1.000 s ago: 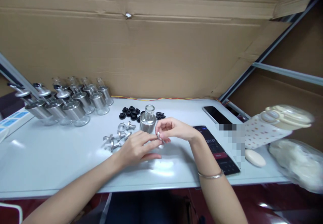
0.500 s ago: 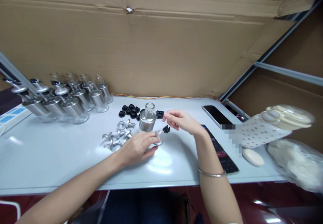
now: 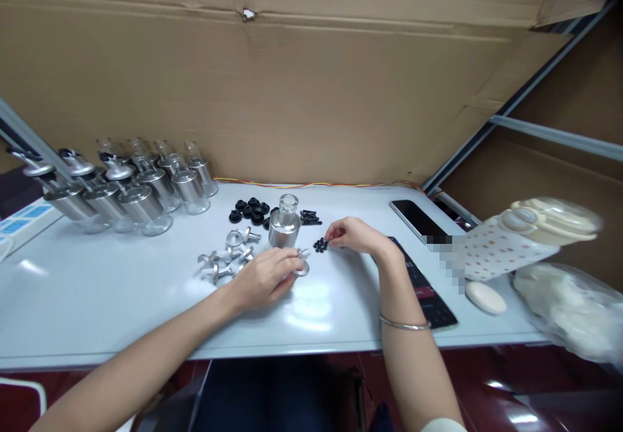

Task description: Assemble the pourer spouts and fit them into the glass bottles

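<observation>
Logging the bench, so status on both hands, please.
Left hand holding silver part. Right hand at small black pieces. Bottle upright just beyond left hand.

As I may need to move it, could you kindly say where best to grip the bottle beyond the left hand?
Probably pinch the bottle by its narrow neck, from above: it stands upright with the neck clear, while the left hand and black parts crowd its wider metal sleeve.

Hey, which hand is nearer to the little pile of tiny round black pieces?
Right. The right hand is at the right edge of the tiny black pieces; the left hand, holding a silver part, is farther off, to their left.
</observation>
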Demonstrator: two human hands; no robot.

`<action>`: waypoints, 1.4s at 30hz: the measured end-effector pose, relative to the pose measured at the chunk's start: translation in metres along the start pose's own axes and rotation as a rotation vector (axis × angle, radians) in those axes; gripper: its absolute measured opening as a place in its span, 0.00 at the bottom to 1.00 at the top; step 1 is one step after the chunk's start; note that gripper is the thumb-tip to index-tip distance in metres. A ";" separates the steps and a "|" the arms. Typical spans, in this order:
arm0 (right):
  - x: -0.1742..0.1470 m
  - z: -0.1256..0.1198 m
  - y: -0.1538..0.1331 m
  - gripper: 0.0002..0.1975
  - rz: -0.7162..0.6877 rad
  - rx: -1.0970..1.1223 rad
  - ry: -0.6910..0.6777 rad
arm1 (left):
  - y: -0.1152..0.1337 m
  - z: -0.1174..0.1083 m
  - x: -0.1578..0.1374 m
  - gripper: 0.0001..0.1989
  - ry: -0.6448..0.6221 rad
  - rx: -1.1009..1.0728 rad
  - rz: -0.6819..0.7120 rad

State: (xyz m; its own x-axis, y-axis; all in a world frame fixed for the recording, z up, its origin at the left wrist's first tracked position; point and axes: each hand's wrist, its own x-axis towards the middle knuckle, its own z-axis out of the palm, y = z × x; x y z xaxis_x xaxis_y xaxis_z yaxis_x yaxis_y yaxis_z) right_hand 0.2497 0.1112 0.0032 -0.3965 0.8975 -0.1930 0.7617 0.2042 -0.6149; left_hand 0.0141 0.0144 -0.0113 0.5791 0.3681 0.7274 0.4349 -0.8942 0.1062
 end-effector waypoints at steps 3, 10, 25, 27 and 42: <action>0.002 0.002 -0.001 0.05 0.002 0.014 -0.001 | 0.000 -0.001 0.001 0.10 -0.003 0.033 0.009; -0.005 -0.003 -0.008 0.02 -0.052 0.135 0.106 | 0.000 0.003 -0.001 0.10 0.028 0.021 -0.024; -0.012 0.008 -0.040 0.08 -0.458 0.925 -0.265 | 0.002 0.000 0.006 0.11 0.030 0.052 0.009; -0.012 0.007 -0.039 0.08 -0.458 0.918 -0.271 | 0.002 0.000 0.006 0.11 0.030 0.041 0.017; -0.017 0.003 -0.042 0.15 -0.407 0.842 -0.318 | 0.001 0.002 0.003 0.12 -0.003 0.074 0.028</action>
State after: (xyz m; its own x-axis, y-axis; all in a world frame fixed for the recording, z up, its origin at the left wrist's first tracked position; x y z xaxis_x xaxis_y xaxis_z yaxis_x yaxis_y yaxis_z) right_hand 0.2227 0.0866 0.0296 -0.7605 0.6484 0.0338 -0.0281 0.0192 -0.9994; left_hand 0.0175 0.0151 -0.0109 0.5934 0.3444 0.7275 0.4685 -0.8828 0.0358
